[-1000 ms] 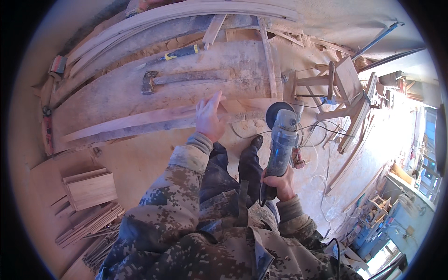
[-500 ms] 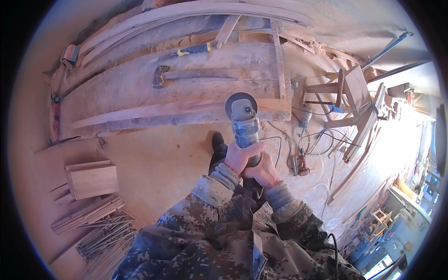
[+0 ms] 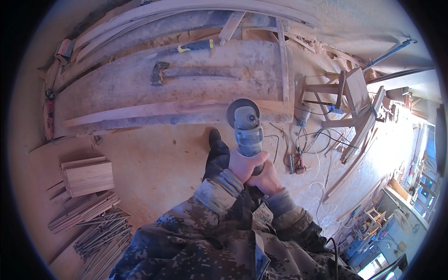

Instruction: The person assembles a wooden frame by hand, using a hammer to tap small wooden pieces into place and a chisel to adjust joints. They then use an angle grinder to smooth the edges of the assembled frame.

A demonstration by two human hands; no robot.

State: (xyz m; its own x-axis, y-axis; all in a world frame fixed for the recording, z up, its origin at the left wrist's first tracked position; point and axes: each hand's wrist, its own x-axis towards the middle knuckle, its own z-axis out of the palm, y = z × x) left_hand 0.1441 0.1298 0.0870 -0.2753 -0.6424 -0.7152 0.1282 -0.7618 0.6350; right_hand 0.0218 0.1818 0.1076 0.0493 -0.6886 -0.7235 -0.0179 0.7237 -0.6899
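Both my hands hold an angle grinder [image 3: 248,136], its dark round disc pointing away from me over the near edge of a wooden workbench [image 3: 200,100]. My left hand [image 3: 242,164] wraps round the grinder's body. Just behind it, my right hand [image 3: 267,180] grips the rear end, partly hidden by the left. A long, slightly curved wooden strip [image 3: 154,110] lies along the bench's near edge, with the grinder's disc overlapping it in view; whether they touch I cannot tell. Farther back on the bench rest a wooden-handled hammer [image 3: 200,72] and a yellow-and-black hand tool [image 3: 195,45].
Long boards [image 3: 196,6] lie at the back. On the right stand a wooden stool [image 3: 357,91] and a red tool [image 3: 298,163] among loose cables [image 3: 322,140]. Stacked wood panels [image 3: 88,177] and metal rods [image 3: 103,233] are at the left. My foot [image 3: 214,137] is near the bench.
The grinder, still in both hands, sits slightly lower and farther right in the picture. More of my leg shows beside it. The whole view has shifted a little.
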